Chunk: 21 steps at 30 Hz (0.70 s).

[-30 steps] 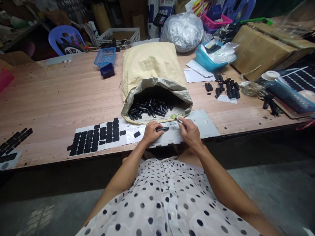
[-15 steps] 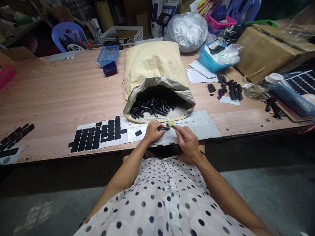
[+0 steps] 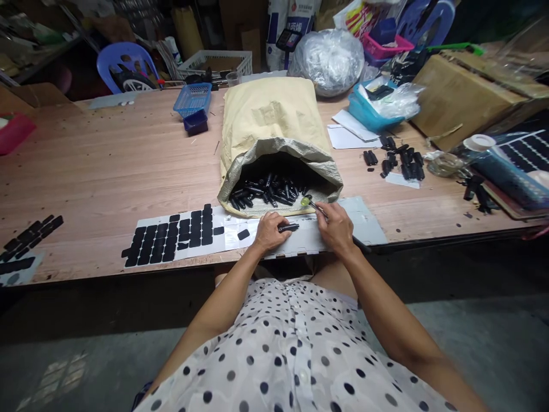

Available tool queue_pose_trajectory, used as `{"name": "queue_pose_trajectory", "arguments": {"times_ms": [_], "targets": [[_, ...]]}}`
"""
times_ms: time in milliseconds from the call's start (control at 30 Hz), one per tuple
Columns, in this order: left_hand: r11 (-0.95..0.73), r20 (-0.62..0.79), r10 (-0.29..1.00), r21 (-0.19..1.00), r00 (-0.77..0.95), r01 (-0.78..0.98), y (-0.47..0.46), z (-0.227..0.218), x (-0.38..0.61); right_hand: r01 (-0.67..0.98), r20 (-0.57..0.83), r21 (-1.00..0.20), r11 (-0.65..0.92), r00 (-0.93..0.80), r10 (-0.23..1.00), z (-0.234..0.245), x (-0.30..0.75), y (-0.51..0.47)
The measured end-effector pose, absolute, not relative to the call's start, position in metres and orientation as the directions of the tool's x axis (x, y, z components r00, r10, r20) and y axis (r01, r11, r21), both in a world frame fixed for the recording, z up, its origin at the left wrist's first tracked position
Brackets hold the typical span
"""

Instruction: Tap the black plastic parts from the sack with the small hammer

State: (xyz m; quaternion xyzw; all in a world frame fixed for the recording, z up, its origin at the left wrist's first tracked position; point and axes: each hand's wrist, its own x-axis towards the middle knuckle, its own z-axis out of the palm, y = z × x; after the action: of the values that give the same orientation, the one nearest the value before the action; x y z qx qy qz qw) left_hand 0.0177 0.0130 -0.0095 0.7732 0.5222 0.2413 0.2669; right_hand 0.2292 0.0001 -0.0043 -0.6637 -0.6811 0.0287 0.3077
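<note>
My left hand [image 3: 271, 230] grips a small black tube-like piece [image 3: 288, 228] against the grey board [image 3: 364, 220] at the table's front edge. In my right hand [image 3: 336, 229] is a small hammer [image 3: 307, 201] with a yellow-green head, held by its dark handle. The hammer head is raised up and to the right of the black piece, apart from it. Beyond my hands lies an open cream woven sack [image 3: 272, 109], its mouth towards me, with many similar black pieces [image 3: 270, 190] inside.
Left of my hands, rows of black stickers [image 3: 154, 243] lie on a white sheet. A blue basket [image 3: 193, 100] and dark blue box [image 3: 195, 122] stand further back. On the right are loose black parts [image 3: 403, 157], a turquoise basket [image 3: 372, 111] and a cardboard box [image 3: 463, 94].
My right hand has drawn the hammer away from the black piece, up and to the right. My left hand still grips the piece in nearly the same spot.
</note>
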Motion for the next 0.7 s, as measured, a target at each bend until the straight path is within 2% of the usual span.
{"name": "queue_pose_trajectory", "arguments": {"times_ms": [133,333,433,567,633,700], "targets": [[-0.314,0.086,0.934,0.656,0.346,0.686,0.012,-0.01,0.018,0.938,0.379,-0.348,0.004,0.136,0.915,-0.02,0.24,0.02],[-0.336,0.077,0.919,0.666,0.386,0.666,0.01,-0.007,0.015,0.958,0.418,-0.287,-0.027,0.15,0.896,-0.032,0.233,0.02],[-0.343,0.058,0.887,0.746,0.458,0.571,-0.008,0.002,0.014,0.961,0.386,-0.275,-0.04,0.148,0.911,-0.03,0.232,0.02],[-0.167,-0.124,0.723,0.923,0.679,0.347,-0.052,0.003,0.013,0.962,0.346,-0.268,-0.057,0.151,0.926,-0.026,0.23,0.021],[-0.023,-0.25,0.623,0.941,0.741,0.336,-0.071,-0.009,0.011,0.963,0.353,-0.263,-0.061,0.154,0.923,-0.026,0.229,0.021],[0.12,-0.392,0.572,0.909,0.721,0.399,-0.082,-0.028,0.008,0.964,0.369,-0.261,-0.056,0.153,0.917,-0.026,0.228,0.021]]}}
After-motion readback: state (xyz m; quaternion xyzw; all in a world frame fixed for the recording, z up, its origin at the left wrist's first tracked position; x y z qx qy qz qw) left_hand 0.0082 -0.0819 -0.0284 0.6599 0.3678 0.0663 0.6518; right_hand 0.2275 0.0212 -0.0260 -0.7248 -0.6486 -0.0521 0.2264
